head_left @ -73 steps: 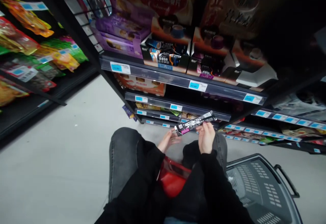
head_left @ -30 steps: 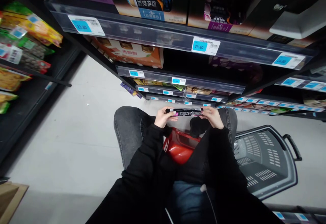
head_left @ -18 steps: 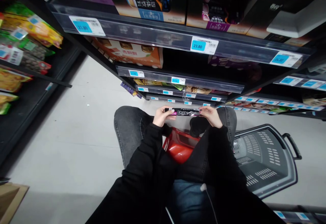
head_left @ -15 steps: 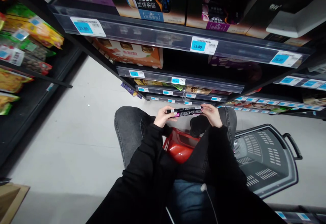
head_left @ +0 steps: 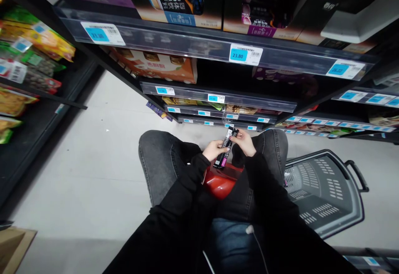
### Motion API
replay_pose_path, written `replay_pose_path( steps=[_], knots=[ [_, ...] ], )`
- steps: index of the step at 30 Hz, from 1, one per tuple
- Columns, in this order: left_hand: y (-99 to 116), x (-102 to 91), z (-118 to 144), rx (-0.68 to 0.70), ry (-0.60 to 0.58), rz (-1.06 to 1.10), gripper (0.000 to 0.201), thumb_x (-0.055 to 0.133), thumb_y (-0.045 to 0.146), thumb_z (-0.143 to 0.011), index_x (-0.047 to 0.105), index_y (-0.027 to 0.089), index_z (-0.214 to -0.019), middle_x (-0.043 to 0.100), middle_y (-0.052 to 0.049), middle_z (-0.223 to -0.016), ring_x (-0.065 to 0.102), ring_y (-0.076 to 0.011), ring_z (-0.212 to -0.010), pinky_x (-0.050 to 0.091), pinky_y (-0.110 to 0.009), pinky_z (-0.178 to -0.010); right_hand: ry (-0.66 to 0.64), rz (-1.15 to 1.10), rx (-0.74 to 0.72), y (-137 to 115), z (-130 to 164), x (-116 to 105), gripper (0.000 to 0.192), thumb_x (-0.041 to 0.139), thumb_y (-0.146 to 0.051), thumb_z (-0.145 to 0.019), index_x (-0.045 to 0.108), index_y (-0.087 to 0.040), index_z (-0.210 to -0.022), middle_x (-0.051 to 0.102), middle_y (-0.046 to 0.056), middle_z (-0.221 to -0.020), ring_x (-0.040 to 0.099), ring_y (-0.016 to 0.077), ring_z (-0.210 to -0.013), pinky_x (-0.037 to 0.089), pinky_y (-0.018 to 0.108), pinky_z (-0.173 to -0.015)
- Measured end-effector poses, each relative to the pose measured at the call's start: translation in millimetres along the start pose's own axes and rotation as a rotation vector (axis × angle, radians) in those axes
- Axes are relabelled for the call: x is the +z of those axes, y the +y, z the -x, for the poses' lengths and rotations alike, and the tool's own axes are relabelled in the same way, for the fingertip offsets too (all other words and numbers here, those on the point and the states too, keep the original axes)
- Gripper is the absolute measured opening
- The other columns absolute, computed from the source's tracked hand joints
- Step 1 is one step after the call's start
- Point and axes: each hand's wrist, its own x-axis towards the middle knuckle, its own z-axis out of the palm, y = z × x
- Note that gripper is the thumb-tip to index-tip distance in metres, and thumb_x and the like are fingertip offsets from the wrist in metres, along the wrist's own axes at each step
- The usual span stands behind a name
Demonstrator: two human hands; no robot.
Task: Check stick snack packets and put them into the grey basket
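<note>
Between my two hands is a slim black stick packet (head_left: 225, 146) with white print and a pink patch near its lower end. It stands nearly lengthwise to me, tilted slightly right at the top. My left hand (head_left: 215, 149) pinches it around the middle from the left side. At its upper end, my right hand (head_left: 245, 141) grips it from the right. Below the packet, a shiny red stool or box (head_left: 220, 183) shows between my legs; my body hides part of it.
A grey shopping basket (head_left: 324, 195) with a black handle lies on the floor to the right. Store shelves (head_left: 174, 43) with boxed goods and price tags rise ahead. Bagged snacks (head_left: 34, 45) fill a rack at left. A cardboard box (head_left: 18, 245) sits at lower left.
The packet has turned from lying crosswise to pointing away from me, its pink end now lower. My hands have come closer together around it.
</note>
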Motion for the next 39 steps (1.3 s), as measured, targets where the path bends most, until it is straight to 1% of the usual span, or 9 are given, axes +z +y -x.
replay_pose_path(
  steps=[7, 11, 14, 17, 21, 24, 31, 36, 39],
  knots=[
    [3, 0.5, 0, 0.17, 0.133, -0.233, 0.032, 0.067, 0.038, -0.062, 0.062, 0.011, -0.078, 0.06, 0.002, -0.061, 0.053, -0.0114, -0.057, 0.042, -0.023, -0.059, -0.048, 0.014, -0.093, -7, 8, 2, 0.04, 0.073, -0.032, -0.056, 0.058, -0.02, -0.091, 0.065, 0.002, -0.083, 0.061, 0.0158, -0.078, 0.048, 0.034, -0.08],
    [3, 0.3, 0, 0.192, 0.215, -0.269, 0.026, 0.066, 0.037, -0.063, 0.065, 0.012, -0.069, 0.057, 0.003, -0.054, 0.05, -0.0112, -0.054, 0.04, -0.024, -0.058, -0.127, 0.086, -0.184, -9, 11, 5, 0.04, 0.07, -0.033, -0.061, 0.057, -0.022, -0.098, 0.062, 0.004, -0.1, 0.057, 0.0168, -0.096, 0.042, 0.035, -0.093],
    [2, 1.1, -3, 0.199, 0.272, -0.054, 0.026, 0.07, 0.037, -0.059, 0.065, 0.012, -0.068, 0.061, 0.001, -0.059, 0.055, -0.014, -0.06, 0.043, -0.026, -0.063, -0.15, 0.132, -0.175, -7, 11, 9, 0.045, 0.07, -0.033, -0.062, 0.054, -0.022, -0.103, 0.059, 0.005, -0.107, 0.055, 0.0168, -0.101, 0.04, 0.035, -0.096],
    [6, 1.7, -5, 0.206, 0.295, 0.37, 0.034, 0.072, 0.039, -0.057, 0.065, 0.013, -0.078, 0.067, -0.004, -0.074, 0.061, -0.0181, -0.074, 0.046, -0.03, -0.072, -0.2, 0.113, -0.071, -2, 10, 11, 0.049, 0.07, -0.033, -0.06, 0.052, -0.023, -0.105, 0.058, 0.006, -0.107, 0.057, 0.0159, -0.095, 0.047, 0.032, -0.085],
    [16, -6.7, -2, 0.176, 0.307, 0.709, 0.039, 0.074, 0.034, -0.058, 0.063, 0.014, -0.09, 0.067, -0.009, -0.092, 0.062, -0.0184, -0.085, 0.048, -0.031, -0.077, -0.287, 0.177, 0.018, 4, 10, 11, 0.043, 0.07, -0.031, -0.06, 0.053, -0.02, -0.098, 0.062, 0.003, -0.086, 0.061, 0.0145, -0.075, 0.05, 0.029, -0.067],
    [20, -20.2, 0, 0.167, 0.35, 0.72, 0.039, 0.071, 0.033, -0.062, 0.06, 0.015, -0.095, 0.068, -0.008, -0.089, 0.063, -0.0161, -0.077, 0.051, -0.03, -0.071, -0.301, 0.258, 0.015, 1, 12, 9, 0.023, 0.064, -0.034, -0.067, 0.057, -0.016, -0.081, 0.062, 0.001, -0.068, 0.059, 0.0131, -0.062, 0.049, 0.028, -0.062],
    [19, -31.7, -2, 0.173, 0.596, 0.697, 0.028, 0.073, 0.028, -0.056, 0.056, 0.011, -0.071, 0.063, -0.002, -0.062, 0.061, -0.0127, -0.056, 0.051, -0.026, -0.057, -0.286, 0.116, 0.099, -10, 12, 5, 0.03, 0.066, -0.041, -0.064, 0.059, -0.016, -0.078, 0.062, -0.001, -0.063, 0.061, 0.014, -0.053, 0.051, 0.027, -0.054],
    [14, -27.9, -6, 0.157, 0.588, 0.707, 0.029, 0.069, 0.035, -0.063, 0.054, 0.013, -0.075, 0.064, -0.002, -0.066, 0.062, -0.0117, -0.06, 0.051, -0.026, -0.062, -0.214, 0.079, 0.09, -14, 11, 3, 0.031, 0.067, -0.044, -0.062, 0.059, -0.017, -0.076, 0.06, -0.001, -0.055, 0.062, 0.0156, -0.052, 0.051, 0.029, -0.053],
    [14, -32.0, -7, 0.172, 0.564, 0.666, 0.031, 0.065, 0.041, -0.067, 0.053, 0.016, -0.08, 0.065, -0.002, -0.073, 0.062, -0.0115, -0.064, 0.05, -0.027, -0.065, -0.288, 0.118, 0.091, -15, 13, -2, 0.03, 0.068, -0.043, -0.062, 0.059, -0.016, -0.073, 0.062, -0.001, -0.057, 0.061, 0.0143, -0.053, 0.05, 0.027, -0.054]
  ],
)
